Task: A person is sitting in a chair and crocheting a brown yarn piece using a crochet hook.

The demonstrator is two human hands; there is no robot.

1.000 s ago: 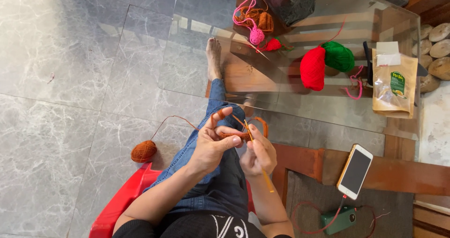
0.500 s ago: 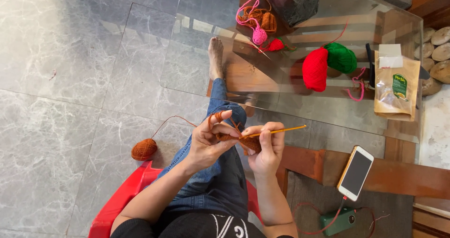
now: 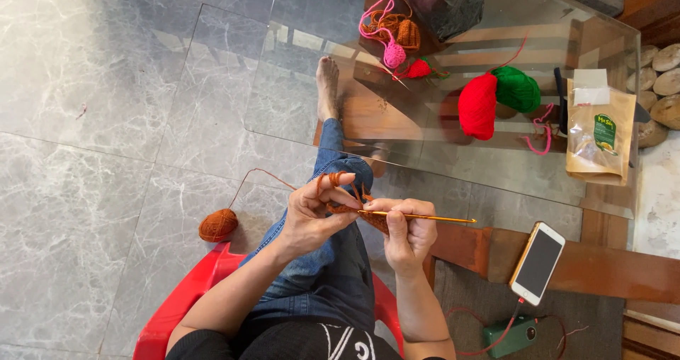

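My left hand [image 3: 315, 211] pinches a small rust-orange crochet piece [image 3: 373, 220], with the yarn wound over its raised fingers. My right hand [image 3: 407, 232] grips a slim yellow crochet hook [image 3: 432, 218] that lies level and points right, its tip in the piece. Both hands work above my lap, over blue jeans. The orange strand runs left and down to a rust-orange yarn ball [image 3: 218, 225] lying on the grey marble floor beside the red plastic chair [image 3: 184, 303].
A glass table [image 3: 283, 91] ahead holds a red yarn ball [image 3: 477, 105], a green one [image 3: 517, 89], pink and orange crochet bits [image 3: 394, 41], a dark bag [image 3: 450, 2] and a brown pouch [image 3: 599, 135]. A white phone [image 3: 537, 262] lies on a wooden ledge, cabled to a green power bank [image 3: 513, 334].
The hook has swung from pointing downward to lying level and pointing right. Both hands stay together over my lap, working the orange piece.
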